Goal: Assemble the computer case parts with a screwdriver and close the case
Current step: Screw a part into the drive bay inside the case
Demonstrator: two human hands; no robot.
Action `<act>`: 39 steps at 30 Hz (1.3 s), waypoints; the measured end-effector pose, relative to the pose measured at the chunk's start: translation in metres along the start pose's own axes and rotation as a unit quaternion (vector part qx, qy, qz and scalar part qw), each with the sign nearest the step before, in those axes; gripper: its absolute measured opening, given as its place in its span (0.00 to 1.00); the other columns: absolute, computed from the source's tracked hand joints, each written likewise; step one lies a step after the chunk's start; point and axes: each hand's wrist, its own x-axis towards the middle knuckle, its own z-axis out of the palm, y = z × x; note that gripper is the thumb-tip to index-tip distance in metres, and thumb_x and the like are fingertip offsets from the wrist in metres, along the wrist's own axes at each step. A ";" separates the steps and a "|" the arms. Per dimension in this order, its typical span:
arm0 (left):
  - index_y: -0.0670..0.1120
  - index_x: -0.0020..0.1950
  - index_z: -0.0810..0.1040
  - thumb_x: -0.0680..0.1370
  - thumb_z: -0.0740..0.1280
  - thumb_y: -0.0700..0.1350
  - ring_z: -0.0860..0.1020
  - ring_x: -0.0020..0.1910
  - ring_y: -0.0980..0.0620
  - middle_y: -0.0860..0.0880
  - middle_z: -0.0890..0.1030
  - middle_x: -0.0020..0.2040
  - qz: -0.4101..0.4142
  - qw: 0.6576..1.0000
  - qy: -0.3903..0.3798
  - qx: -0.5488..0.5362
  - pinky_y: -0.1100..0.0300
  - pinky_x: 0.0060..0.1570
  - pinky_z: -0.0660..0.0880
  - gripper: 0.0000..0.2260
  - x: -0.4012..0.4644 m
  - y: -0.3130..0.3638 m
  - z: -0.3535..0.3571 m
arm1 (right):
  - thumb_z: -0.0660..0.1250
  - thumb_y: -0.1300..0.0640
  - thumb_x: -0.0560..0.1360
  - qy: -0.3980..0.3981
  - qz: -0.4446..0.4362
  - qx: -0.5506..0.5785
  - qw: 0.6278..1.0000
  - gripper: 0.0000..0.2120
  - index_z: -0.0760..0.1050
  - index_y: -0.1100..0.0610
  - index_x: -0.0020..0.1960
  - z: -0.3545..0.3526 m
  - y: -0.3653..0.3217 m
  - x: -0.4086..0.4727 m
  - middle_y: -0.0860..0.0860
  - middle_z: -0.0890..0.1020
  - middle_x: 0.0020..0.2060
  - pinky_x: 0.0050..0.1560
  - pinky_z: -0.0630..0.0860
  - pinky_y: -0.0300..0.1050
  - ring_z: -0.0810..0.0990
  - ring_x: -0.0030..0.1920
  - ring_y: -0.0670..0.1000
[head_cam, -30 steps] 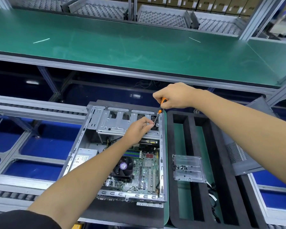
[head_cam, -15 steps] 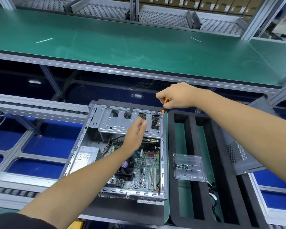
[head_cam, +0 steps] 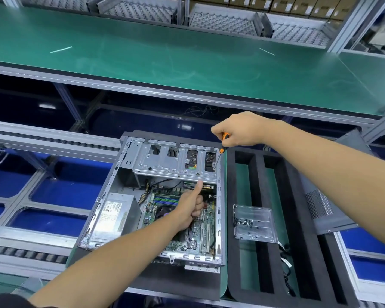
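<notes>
The right hand (head_cam: 238,130) is curled around the orange handle of a screwdriver (head_cam: 221,150), held almost upright with its tip set down on a screw at the right end of the metal drive cage (head_cam: 171,163). The left hand (head_cam: 190,206) hovers over the circuit board (head_cam: 193,230) with its fingers folded into the palm and the thumb pointing up toward the cage; it holds nothing. Both hands work inside an open computer case (head_cam: 111,196) lying on its side, with the grey power supply (head_cam: 113,215) at its left. Just right of the case sits a black foam tray (head_cam: 258,196), and on it a clear plastic dish (head_cam: 255,223) holding a small heap of dark screws. The loose side panel (head_cam: 325,210) leans beyond the tray, well apart from the case. The step in hand looks like driving a cage screw home. Next, the tip likely needs firm downward pressure while turning; closing the case is not yet begun.
</notes>
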 end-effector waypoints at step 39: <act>0.49 0.45 0.71 0.84 0.63 0.52 0.55 0.23 0.56 0.53 0.56 0.27 0.008 0.992 0.069 -0.109 0.63 0.20 0.54 0.10 0.007 0.010 0.021 | 0.66 0.53 0.74 -0.010 -0.008 -0.015 1.000 0.07 0.68 0.49 0.40 0.013 -0.002 0.004 0.45 0.75 0.30 0.33 0.62 0.45 0.71 0.32 0.44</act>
